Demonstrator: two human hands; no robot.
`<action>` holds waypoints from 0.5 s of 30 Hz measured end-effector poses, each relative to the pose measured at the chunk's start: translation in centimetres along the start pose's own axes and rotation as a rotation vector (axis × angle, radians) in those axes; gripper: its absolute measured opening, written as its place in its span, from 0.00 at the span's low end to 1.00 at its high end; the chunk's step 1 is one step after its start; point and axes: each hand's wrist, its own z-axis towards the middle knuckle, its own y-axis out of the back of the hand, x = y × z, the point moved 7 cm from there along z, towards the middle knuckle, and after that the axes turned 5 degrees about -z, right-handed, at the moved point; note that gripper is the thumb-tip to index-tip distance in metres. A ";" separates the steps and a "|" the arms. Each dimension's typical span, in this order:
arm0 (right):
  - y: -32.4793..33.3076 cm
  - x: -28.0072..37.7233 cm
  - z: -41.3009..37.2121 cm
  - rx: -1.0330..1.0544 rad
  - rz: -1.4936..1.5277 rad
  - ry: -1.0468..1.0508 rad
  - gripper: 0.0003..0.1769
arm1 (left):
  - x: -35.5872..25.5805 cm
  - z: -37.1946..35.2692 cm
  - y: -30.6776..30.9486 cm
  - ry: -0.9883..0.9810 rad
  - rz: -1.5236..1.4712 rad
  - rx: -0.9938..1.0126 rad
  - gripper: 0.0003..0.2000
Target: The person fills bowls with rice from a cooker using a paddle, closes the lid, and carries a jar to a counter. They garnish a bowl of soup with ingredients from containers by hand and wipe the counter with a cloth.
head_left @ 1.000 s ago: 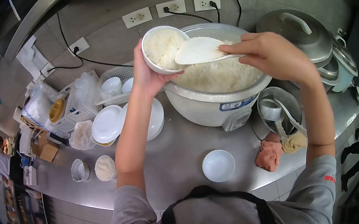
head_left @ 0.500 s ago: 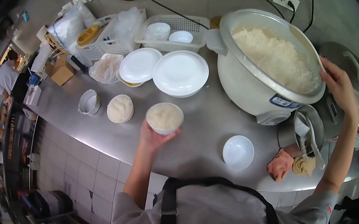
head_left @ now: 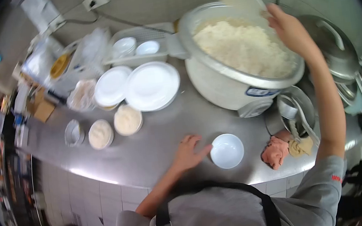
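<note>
My left hand (head_left: 190,154), fingers apart, reaches over the steel counter with its fingertips right at the rim of a white bowl (head_left: 227,151) with nothing in it. My right hand (head_left: 287,27) is raised over the far right rim of a large rice cooker (head_left: 213,84), closed on a pale, rounded paddle (head_left: 242,0). White cooked rice (head_left: 241,49) fills much of the cooker, some of it heaped. Left of my left hand stand two bowls of rice, one bowl (head_left: 128,120) close by the other bowl (head_left: 101,134).
White lidded containers (head_left: 152,86) sit behind the rice bowls. A small metal cup (head_left: 74,133) is at left. Plastic baskets (head_left: 159,29) line the wall. At right are a metal pot with utensils (head_left: 304,102), a pink cloth (head_left: 275,152) and a tan cloth (head_left: 301,147).
The rice bowl from my left hand now stands beside the other one, and that hand has moved right to the white bowl. My right hand has risen from the cooker's side with the paddle.
</note>
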 end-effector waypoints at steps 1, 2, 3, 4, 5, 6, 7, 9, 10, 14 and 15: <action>-0.8 -0.9 1.0 -0.003 -0.219 0.023 0.13 | -0.8 0.9 -1.5 -0.032 0.002 0.031 0.20; -2.3 -2.2 2.1 -0.031 -0.362 0.106 0.14 | -1.7 1.9 -2.8 -0.107 0.168 0.042 0.20; -3.8 -3.2 2.8 -0.052 -0.503 0.192 0.16 | -2.5 2.8 -3.8 -0.183 0.334 0.045 0.20; -5.0 -4.1 3.2 0.030 -0.579 0.158 0.18 | -2.5 3.6 -4.9 -0.182 0.325 0.134 0.16; -6.0 -4.7 3.6 0.112 -0.650 0.124 0.21 | -2.5 4.3 -5.3 -0.211 0.332 0.148 0.16; -6.3 -5.2 3.8 0.105 -0.663 0.098 0.21 | -2.1 4.7 -5.8 -0.233 0.324 0.188 0.16; -7.7 -6.1 3.9 0.267 -0.651 0.075 0.21 | -2.1 5.0 -6.2 -0.253 0.317 0.226 0.15; -9.4 -8.1 3.5 0.420 -0.637 0.034 0.22 | -2.0 4.3 -5.3 -0.221 0.213 0.199 0.16; -9.9 -8.6 3.3 0.423 -0.470 0.048 0.21 | -1.9 4.2 -4.2 -0.165 0.100 0.163 0.16; -9.7 -8.6 2.6 0.509 -0.122 0.003 0.20 | 2.3 3.5 0.0 0.373 -0.160 0.145 0.19; -9.9 -8.4 2.3 0.563 -0.011 -0.023 0.21 | 3.3 3.4 -0.1 0.452 -0.675 0.113 0.21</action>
